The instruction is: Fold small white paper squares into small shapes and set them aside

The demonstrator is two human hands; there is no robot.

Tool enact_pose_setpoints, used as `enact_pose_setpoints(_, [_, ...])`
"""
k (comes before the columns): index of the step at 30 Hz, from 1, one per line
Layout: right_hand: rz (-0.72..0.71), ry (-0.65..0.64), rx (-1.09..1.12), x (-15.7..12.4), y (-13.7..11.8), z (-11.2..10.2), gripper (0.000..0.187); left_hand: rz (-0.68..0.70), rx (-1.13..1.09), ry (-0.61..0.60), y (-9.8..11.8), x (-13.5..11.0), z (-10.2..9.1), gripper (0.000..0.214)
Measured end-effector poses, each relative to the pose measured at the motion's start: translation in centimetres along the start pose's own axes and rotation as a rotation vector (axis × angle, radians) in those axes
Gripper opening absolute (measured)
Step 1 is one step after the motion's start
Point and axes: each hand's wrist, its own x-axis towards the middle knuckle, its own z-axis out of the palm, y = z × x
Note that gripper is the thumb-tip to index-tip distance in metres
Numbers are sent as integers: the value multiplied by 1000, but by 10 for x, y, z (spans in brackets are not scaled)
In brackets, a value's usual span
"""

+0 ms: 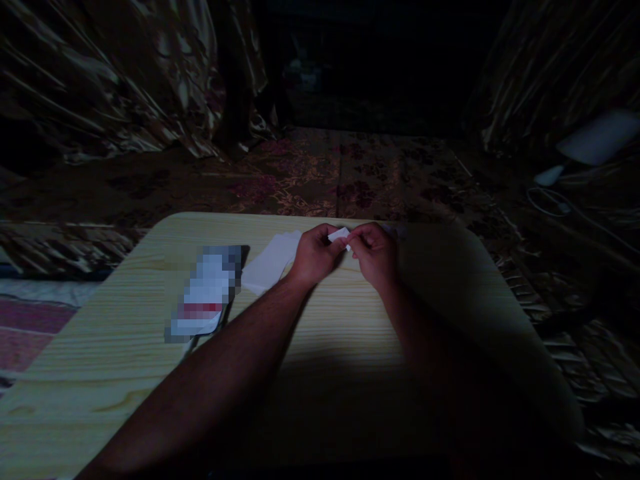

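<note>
Near the far edge of the table, a small folded piece of white paper is pinched between my two hands. My left hand grips its left side, thumb on top. At its right end, the thumb and fingertips of my right hand close on the paper. Part of the paper is hidden behind the fingers. Just left of my left hand, flat sheets of white paper lie on the table. Further left is a phone with a blurred, lit screen.
The pale wooden table has rounded corners. Beyond it lies dark floral fabric, with shiny curtains at the left. A white lamp with a cord stands at the right. The room is dim.
</note>
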Motion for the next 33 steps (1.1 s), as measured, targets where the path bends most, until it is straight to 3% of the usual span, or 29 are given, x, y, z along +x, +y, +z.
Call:
enact_pose_setpoints(13, [68, 13, 42, 1, -1, -1, 15, -46, -9, 31, 3, 0, 1, 25])
enact_pose_setpoints(22, [37, 5, -42, 0, 2, 1, 16, -10, -5, 39, -5, 2, 1, 34])
enact_pose_setpoints(33, [-9, -21, -12, 0, 7, 0, 14, -3, 96, 10, 0, 1, 0, 39])
